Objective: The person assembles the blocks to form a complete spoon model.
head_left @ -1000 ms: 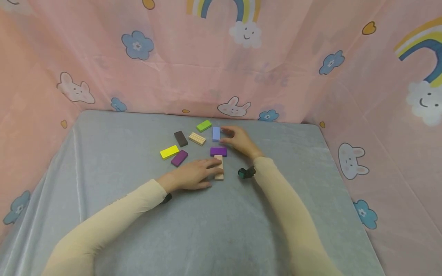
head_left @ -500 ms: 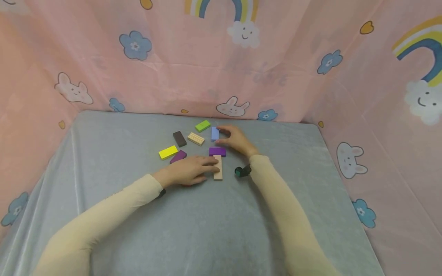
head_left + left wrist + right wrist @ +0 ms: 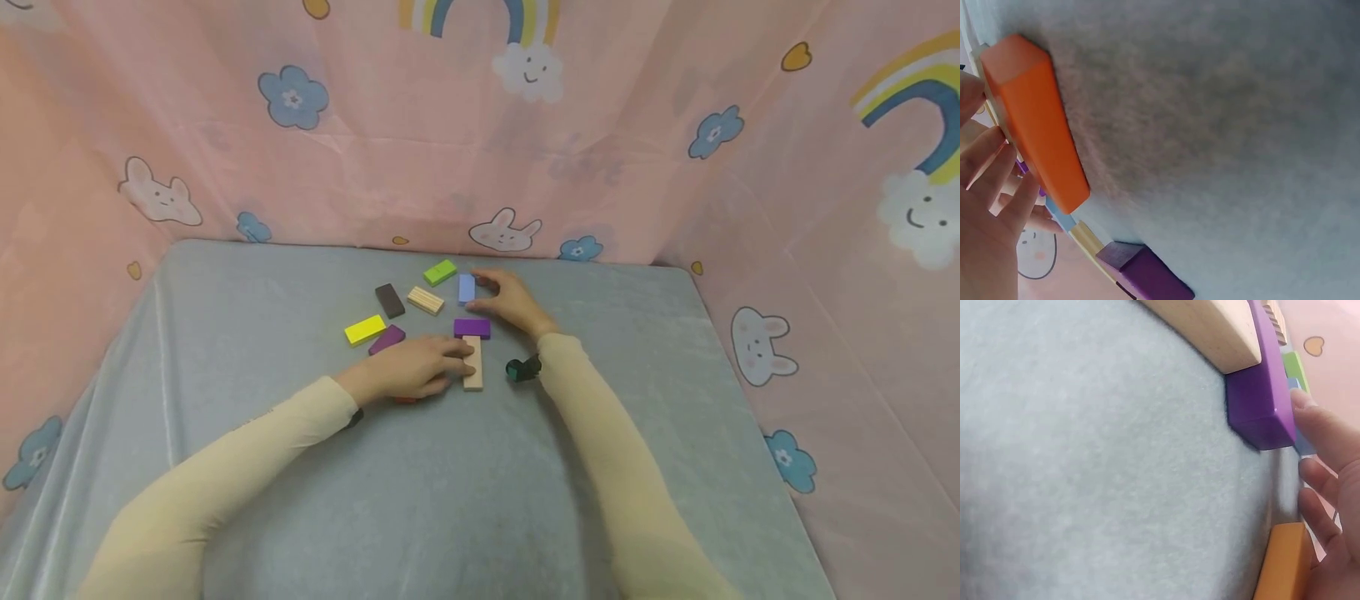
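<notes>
In the head view, my left hand [image 3: 412, 367] lies low over the table with fairly straight fingers, fingertips touching a plain wood block [image 3: 473, 379]. A purple block [image 3: 472, 328] lies crosswise against that block's far end. Beyond it, my right hand [image 3: 517, 304] has thumb and index finger at the two ends of a light blue block [image 3: 467, 289], pinching it. Under my left hand is an orange-red block [image 3: 1041, 125], mostly hidden from the head view. The right wrist view shows a lighter orange block [image 3: 1282, 562] beneath my right hand.
Left of the blue block lie a green block [image 3: 440, 272], a ridged wood block [image 3: 426, 301], a dark brown block [image 3: 390, 301], a yellow block [image 3: 365, 331] and a second purple block [image 3: 387, 340]. Grey cloth [image 3: 420, 500] covers the table; a pink printed curtain [image 3: 390, 158] hangs behind.
My right hand has moved slightly left, its thumb and index finger closing in on the blue block. My left hand has shifted a little back to the left, uncovering an edge of the orange-red block.
</notes>
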`<state>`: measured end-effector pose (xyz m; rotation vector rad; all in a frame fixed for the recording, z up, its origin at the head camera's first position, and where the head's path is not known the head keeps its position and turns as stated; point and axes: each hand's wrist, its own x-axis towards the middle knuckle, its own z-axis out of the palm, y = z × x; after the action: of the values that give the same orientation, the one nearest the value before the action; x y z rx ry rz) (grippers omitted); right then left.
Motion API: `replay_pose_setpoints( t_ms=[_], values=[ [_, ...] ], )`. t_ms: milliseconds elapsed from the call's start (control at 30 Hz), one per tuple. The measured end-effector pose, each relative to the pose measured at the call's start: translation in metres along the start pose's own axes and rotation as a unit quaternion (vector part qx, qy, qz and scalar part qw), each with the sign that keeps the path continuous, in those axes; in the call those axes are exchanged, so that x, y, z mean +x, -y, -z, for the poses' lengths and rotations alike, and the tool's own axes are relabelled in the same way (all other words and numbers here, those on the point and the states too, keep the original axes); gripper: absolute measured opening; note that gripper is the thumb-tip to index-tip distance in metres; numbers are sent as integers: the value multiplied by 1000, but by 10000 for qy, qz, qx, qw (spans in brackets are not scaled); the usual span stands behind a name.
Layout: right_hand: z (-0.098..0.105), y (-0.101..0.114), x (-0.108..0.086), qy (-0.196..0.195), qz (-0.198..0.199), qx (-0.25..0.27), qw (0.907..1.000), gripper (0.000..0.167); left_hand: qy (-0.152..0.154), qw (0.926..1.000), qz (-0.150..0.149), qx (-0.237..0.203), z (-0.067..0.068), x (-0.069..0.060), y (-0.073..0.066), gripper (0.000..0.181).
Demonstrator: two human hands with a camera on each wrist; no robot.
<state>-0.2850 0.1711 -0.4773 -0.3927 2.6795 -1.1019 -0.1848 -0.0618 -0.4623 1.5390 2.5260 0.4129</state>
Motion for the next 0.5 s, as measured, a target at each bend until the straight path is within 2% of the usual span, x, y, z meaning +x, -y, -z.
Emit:
replay_pose_setpoints(
  t_ms=[500],
  values=[
    [1,3,1,-148,5,-67,9999,66,-99,9998,78,-184,-1,-2,0,37]
  ],
)
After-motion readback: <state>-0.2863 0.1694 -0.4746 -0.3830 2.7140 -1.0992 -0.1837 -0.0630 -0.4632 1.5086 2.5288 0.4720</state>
